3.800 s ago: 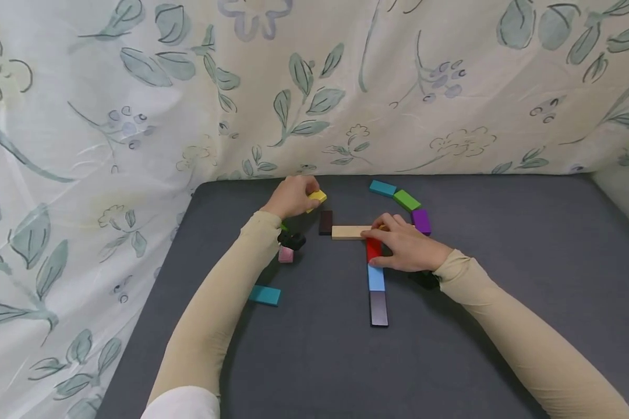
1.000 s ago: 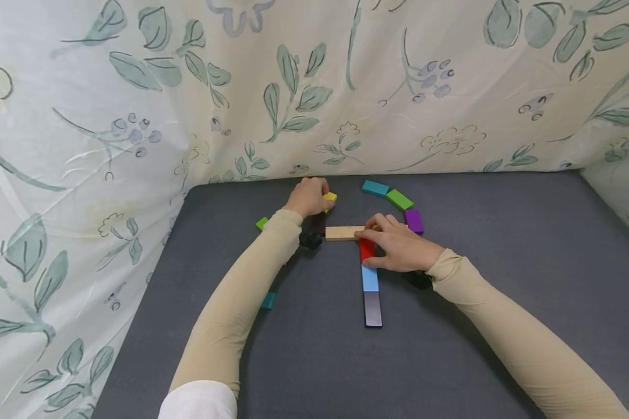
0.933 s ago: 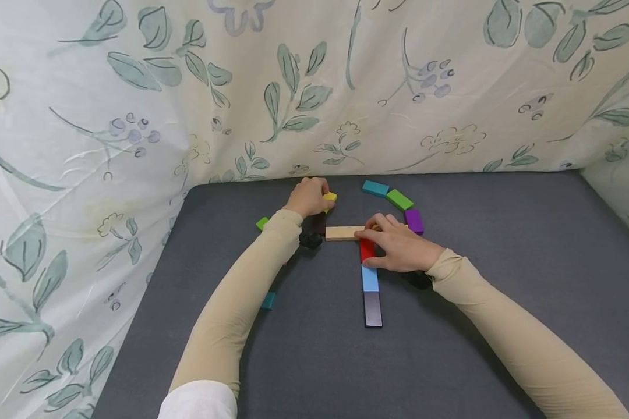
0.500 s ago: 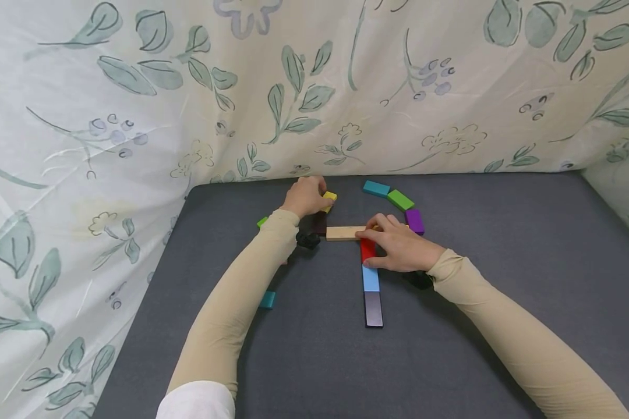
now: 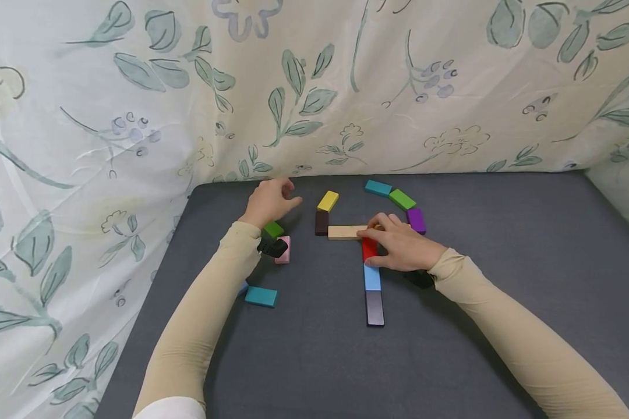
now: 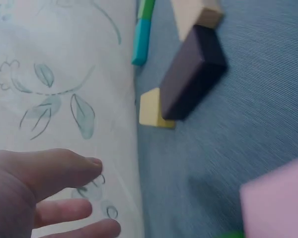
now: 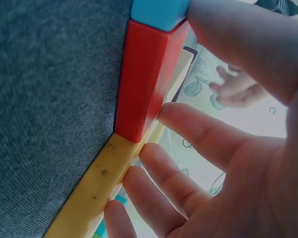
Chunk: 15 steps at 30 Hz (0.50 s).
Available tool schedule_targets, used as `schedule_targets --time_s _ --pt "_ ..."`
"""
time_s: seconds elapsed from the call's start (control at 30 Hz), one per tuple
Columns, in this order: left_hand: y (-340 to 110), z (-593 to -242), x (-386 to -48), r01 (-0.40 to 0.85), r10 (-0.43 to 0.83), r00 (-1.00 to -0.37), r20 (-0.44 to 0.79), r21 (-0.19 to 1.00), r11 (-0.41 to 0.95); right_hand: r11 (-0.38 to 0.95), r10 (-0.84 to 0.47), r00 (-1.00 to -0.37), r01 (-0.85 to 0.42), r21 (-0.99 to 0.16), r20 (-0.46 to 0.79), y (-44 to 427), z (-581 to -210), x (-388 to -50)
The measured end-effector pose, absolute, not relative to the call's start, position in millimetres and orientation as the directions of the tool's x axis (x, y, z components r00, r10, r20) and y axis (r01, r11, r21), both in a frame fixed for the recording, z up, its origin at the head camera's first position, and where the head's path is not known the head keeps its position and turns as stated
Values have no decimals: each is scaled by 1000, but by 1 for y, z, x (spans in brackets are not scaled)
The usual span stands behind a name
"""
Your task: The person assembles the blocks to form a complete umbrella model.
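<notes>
My left hand is off the blocks, fingers apart and holding nothing, above the table's far left. To its right a yellow block lies slanted, touching the end of a dark brown block. The brown block meets a plain wooden block. My right hand rests at the junction with a red block. In the right wrist view, its outstretched fingers touch the side of the yellowish wooden block, and the thumb is against the blue block. The hand partly hides the wooden row.
Below the red block run a light blue block and a greyish purple block. Purple, green and teal blocks curve at the back right. Near the left forearm lie loose green, pink and teal blocks.
My left hand has set the yellow block against the dark brown block, let go and moved left. My right hand has stayed at the red and wooden blocks.
</notes>
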<state>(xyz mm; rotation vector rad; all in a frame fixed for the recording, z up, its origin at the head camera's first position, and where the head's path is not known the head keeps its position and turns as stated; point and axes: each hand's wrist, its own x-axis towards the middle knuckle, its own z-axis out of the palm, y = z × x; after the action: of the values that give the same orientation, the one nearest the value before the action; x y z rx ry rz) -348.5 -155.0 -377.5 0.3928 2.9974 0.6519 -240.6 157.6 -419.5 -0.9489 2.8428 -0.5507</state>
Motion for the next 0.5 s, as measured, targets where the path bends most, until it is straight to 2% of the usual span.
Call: schedule_targets --time_s 0.17,0.37,0.5 --pt "-175 -381 -328 211 236 -971 -32 348 914 738 -600 -800 -567 -365 30 157 -419 -241" --pt "-184 -386 -307 49 74 -992 -99 238 970 746 -594 -804 -562 -359 25 157 -419 -240" --pt "-184 -389 -301 -6 22 -992 -125 217 976 746 -592 -806 -560 -362 27 157 -420 -240"
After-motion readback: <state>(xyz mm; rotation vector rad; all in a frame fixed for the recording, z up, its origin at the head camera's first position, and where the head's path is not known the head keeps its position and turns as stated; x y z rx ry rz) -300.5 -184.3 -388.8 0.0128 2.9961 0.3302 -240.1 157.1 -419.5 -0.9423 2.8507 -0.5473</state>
